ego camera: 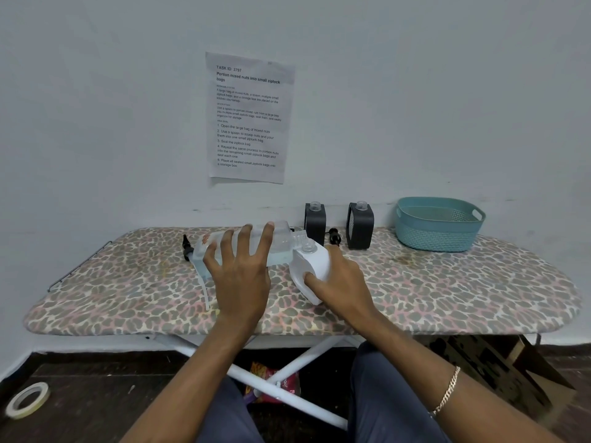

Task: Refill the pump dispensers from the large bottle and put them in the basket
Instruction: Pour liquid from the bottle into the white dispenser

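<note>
head: large bottle [283,241] under spread left fingers [244,247].

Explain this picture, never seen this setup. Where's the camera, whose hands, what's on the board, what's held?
There is no machine here. A person works with bare hands, and the one picture comes from a wide-angle camera on their head, looking forward and down. The surface is an ironing board with a leopard-print cover. The left hand holds a large clear bottle tipped sideways, its neck at the open mouth of a white dispenser. The right hand grips that dispenser, which is tilted. Behind stand the left black dispenser and the right black dispenser, both without pumps. One pump head lies at the left and a second pump head lies between the black ones. The teal basket sits at the right.
</note>
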